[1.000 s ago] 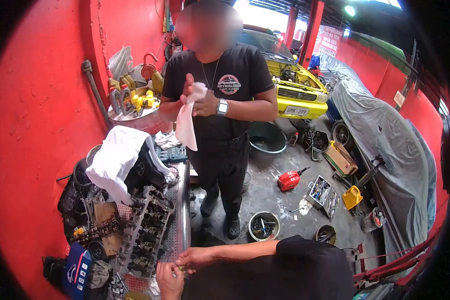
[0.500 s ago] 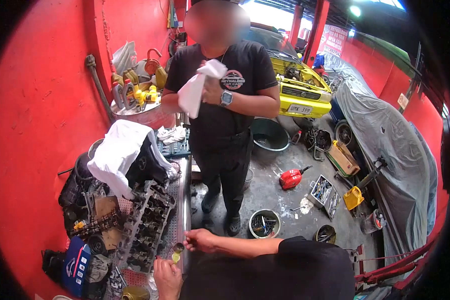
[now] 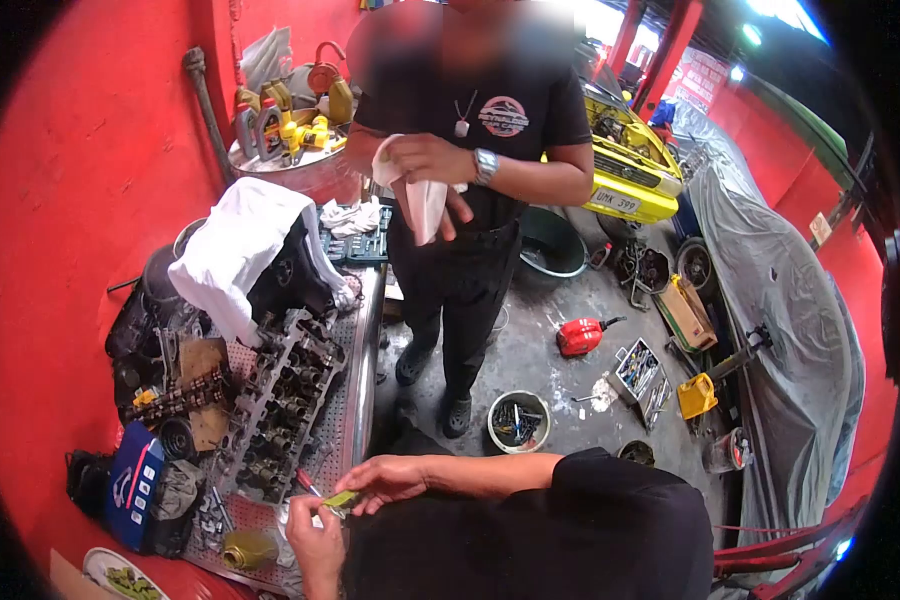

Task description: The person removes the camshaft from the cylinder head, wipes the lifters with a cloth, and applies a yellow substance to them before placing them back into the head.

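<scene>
- The left hand (image 3: 315,540) grasps the lower end of a small green-yellow piece (image 3: 341,498) with its fingers.
- The right hand (image 3: 390,482) pinches the same piece from the right; the piece is between both hands, at the near part of the metal bench (image 3: 358,360).
- A metal engine part (image 3: 280,410) lies on the bench, beyond the hands.
- A gold container (image 3: 249,549) is near the left hand, and a plate (image 3: 92,566) with green pieces is at near left.
- At the far side, another person (image 3: 470,190) holds a pale cloth (image 3: 425,208).
</scene>
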Demonstrator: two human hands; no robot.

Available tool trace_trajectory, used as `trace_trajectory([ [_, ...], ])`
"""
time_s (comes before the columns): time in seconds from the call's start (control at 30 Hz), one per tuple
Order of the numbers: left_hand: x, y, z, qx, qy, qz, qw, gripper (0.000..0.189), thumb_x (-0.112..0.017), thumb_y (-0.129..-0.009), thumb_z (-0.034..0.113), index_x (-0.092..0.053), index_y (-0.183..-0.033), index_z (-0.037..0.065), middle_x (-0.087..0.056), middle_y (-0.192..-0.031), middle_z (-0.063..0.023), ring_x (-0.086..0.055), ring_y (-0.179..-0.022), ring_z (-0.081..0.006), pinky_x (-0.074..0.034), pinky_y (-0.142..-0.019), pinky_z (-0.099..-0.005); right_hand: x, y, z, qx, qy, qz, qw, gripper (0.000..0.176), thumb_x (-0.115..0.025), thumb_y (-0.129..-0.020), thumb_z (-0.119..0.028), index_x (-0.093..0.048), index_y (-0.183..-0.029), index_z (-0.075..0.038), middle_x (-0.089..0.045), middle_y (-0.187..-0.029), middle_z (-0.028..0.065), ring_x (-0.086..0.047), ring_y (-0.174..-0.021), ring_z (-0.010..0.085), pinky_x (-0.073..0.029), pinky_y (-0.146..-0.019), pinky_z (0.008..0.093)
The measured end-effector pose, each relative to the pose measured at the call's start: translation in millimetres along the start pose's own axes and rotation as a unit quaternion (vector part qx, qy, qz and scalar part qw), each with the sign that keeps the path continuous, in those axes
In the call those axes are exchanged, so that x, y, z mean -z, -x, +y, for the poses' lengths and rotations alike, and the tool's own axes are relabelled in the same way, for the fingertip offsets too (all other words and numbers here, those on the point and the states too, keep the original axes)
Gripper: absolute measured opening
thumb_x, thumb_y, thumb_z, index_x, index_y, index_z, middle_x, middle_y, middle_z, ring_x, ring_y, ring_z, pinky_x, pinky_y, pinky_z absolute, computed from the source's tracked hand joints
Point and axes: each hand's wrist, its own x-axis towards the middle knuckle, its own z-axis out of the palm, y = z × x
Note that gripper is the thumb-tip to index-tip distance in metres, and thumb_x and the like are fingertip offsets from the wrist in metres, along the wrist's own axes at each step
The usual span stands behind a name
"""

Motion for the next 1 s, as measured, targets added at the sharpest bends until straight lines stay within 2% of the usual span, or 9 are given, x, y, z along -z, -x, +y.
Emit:
trace_trajectory([
  [0.07, 9, -4, 8, 0.001, -0.003, -0.009, 1.000, 0.007, -0.055, -0.076, -0.002, -0.052, -0.082, -0.001, -0.056, -0.079, -0.0162, -0.057, -0.075, -0.0358, -0.045, -0.067, -0.0422, -2, -1, 1, 0.030, 0.011, 0.038, 0.999, 0.027, -0.053, -0.096, -0.011, -0.055, -0.120, 0.000, -0.062, -0.112, 0.0100, -0.065, -0.094, 0.0184, -0.054, -0.080, 0.0288],
  [0.2, 20, -6, 19, -0.020, -0.037, -0.029, 0.999, 0.009, -0.056, -0.074, -0.002, -0.051, -0.081, 0.000, -0.055, -0.078, -0.0163, -0.057, -0.074, -0.0364, -0.045, -0.067, -0.0434, -5, -15, -3, 0.089, 0.076, 0.088, 0.989, 0.028, -0.059, -0.090, -0.001, -0.055, -0.117, -0.001, -0.062, -0.109, 0.0083, -0.062, -0.096, 0.0151, -0.053, -0.084, 0.0290],
  [0.3, 20, -13, 22, -0.037, -0.044, -0.031, 0.998, 0.009, -0.056, -0.073, -0.002, -0.050, -0.080, 0.000, -0.056, -0.078, -0.0156, -0.057, -0.074, -0.0355, -0.045, -0.067, -0.0425, -12, -20, -7, 0.121, 0.092, 0.076, 0.985, 0.022, -0.060, -0.090, -0.003, -0.056, -0.111, -0.002, -0.063, -0.105, 0.0068, -0.062, -0.095, 0.0151, -0.053, -0.083, 0.0298],
  [0.33, 21, -14, 23, -0.042, -0.043, -0.031, 0.998, 0.009, -0.056, -0.073, -0.002, -0.050, -0.080, 0.000, -0.056, -0.078, -0.0154, -0.057, -0.074, -0.0352, -0.045, -0.068, -0.0424, -16, -18, -8, 0.104, 0.077, 0.066, 0.989, 0.018, -0.061, -0.090, -0.004, -0.056, -0.108, -0.004, -0.063, -0.102, 0.0052, -0.062, -0.092, 0.0139, -0.053, -0.081, 0.0297],
  [0.47, 24, -20, 25, -0.052, -0.013, -0.041, 0.998, 0.010, -0.057, -0.072, -0.002, -0.050, -0.079, 0.001, -0.056, -0.079, -0.0149, -0.057, -0.075, -0.0344, -0.046, -0.069, -0.0423, -19, -14, -5, 0.056, 0.046, 0.018, 0.997, 0.020, -0.060, -0.091, -0.009, -0.057, -0.110, -0.004, -0.063, -0.105, 0.0040, -0.061, -0.095, 0.0129, -0.052, -0.078, 0.0291],
  [0.6, 28, -21, 25, -0.076, -0.023, -0.048, 0.996, 0.010, -0.058, -0.070, -0.002, -0.051, -0.077, 0.001, -0.057, -0.078, -0.0150, -0.058, -0.074, -0.0339, -0.046, -0.068, -0.0416, -21, -15, -3, 0.022, 0.085, -0.002, 0.996, 0.027, -0.060, -0.090, -0.008, -0.056, -0.117, -0.002, -0.063, -0.109, 0.0052, -0.061, -0.097, 0.0144, -0.052, -0.082, 0.0305],
  [0.73, 31, -22, 32, -0.093, -0.048, -0.051, 0.993, 0.011, -0.057, -0.068, -0.005, -0.051, -0.076, 0.000, -0.057, -0.074, -0.0148, -0.059, -0.069, -0.0333, -0.047, -0.064, -0.0410, -18, -19, 1, 0.001, 0.089, -0.028, 0.996, 0.023, -0.063, -0.089, -0.008, -0.058, -0.110, -0.002, -0.064, -0.101, 0.0052, -0.062, -0.094, 0.0155, -0.053, -0.084, 0.0309],
  [0.83, 33, -22, 30, -0.108, -0.065, -0.049, 0.991, 0.013, -0.057, -0.067, -0.005, -0.048, -0.074, 0.001, -0.054, -0.072, -0.0148, -0.057, -0.068, -0.0343, -0.045, -0.062, -0.0431, -21, -16, -2, -0.003, 0.083, -0.005, 0.997, 0.020, -0.063, -0.089, -0.006, -0.058, -0.108, -0.001, -0.065, -0.098, 0.0056, -0.063, -0.091, 0.0160, -0.053, -0.084, 0.0307],
  [1.0, 30, -16, 9, -0.142, -0.115, -0.046, 0.982, 0.017, -0.056, -0.065, -0.006, -0.045, -0.075, 0.002, -0.050, -0.072, -0.0156, -0.053, -0.070, -0.0366, -0.042, -0.063, -0.0456, -15, -23, -5, 0.064, 0.065, 0.053, 0.994, 0.018, -0.062, -0.090, -0.005, -0.058, -0.107, -0.001, -0.065, -0.097, 0.0067, -0.063, -0.088, 0.0164, -0.053, -0.081, 0.0298],
])
